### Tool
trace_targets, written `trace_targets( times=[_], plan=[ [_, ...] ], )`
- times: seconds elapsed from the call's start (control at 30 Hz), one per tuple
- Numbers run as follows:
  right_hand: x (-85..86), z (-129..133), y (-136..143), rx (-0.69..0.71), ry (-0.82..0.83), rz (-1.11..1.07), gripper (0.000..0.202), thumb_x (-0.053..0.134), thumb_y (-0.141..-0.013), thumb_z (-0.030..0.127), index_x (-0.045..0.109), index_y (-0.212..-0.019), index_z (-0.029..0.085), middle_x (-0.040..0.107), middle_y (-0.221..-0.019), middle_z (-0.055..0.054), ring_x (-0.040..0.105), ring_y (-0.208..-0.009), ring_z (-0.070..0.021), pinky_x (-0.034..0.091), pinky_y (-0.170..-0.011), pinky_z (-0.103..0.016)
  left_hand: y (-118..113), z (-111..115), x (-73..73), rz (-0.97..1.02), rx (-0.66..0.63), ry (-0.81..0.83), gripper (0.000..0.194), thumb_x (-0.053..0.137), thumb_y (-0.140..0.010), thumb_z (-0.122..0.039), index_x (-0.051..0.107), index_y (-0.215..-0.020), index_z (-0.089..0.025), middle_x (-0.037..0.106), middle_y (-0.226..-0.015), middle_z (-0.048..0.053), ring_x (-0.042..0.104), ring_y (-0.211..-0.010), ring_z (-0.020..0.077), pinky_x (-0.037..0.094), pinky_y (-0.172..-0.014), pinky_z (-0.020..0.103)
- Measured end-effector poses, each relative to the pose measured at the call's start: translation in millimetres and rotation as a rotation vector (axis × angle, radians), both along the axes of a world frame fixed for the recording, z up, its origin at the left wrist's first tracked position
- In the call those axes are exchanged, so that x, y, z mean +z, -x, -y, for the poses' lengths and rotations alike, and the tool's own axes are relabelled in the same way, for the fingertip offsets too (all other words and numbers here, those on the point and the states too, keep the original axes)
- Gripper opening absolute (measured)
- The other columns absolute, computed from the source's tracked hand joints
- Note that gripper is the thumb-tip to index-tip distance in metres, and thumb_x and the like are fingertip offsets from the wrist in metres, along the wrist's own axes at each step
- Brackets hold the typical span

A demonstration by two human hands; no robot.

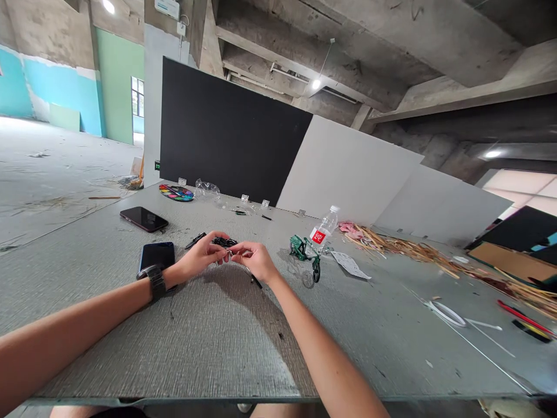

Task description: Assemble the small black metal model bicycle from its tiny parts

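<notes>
Above the grey table, my left hand (204, 255) and my right hand (256, 259) meet fingertip to fingertip. Both are closed in a pinch around a small shiny part (229, 252), mostly covered by the fingers and too small to name. Just behind them lie small black parts (224, 241), partly hidden by my left hand. A thin dark tool-like piece (256, 281) rests on the table beside my right hand. To the right stands a green model bicycle (305, 251) with black wheels. My left wrist wears a dark watch, close to a phone (157, 255).
A second phone (143, 219) and a paint palette (176, 193) lie at the left. Clear plastic wrapping (207, 189) is at the back. Right of the bicycle are a plastic bottle (325, 226), a paper sheet (350, 265), wooden sticks (404, 251) and a white tape roll (447, 313).
</notes>
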State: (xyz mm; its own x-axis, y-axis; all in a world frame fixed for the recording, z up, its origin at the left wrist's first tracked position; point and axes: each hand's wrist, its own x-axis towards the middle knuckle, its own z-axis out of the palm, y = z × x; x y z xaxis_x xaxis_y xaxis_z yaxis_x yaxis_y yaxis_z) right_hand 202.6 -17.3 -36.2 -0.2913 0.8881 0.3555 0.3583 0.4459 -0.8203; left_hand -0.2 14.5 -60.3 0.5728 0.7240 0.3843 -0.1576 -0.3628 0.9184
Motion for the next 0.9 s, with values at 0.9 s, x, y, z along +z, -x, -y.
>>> trace_targets(
  times=[0.9],
  plan=[
    [-23.6, -33.0, -57.4, -0.338, -0.152, 0.619, 0.011, 0.065, -0.082, 0.014, 0.073, -0.079, 0.02, 0.072, -0.084, -0.006, 0.063, -0.078, -0.0175, 0.045, -0.074, -0.028, -1.4, -7.5, -4.9, 0.05, 0.135, 0.37, 0.028, 0.075, -0.075, -0.042, 0.072, -0.082, -0.015, 0.072, -0.089, 0.006, 0.068, -0.087, 0.0174, 0.054, -0.091, 0.036]
  ],
)
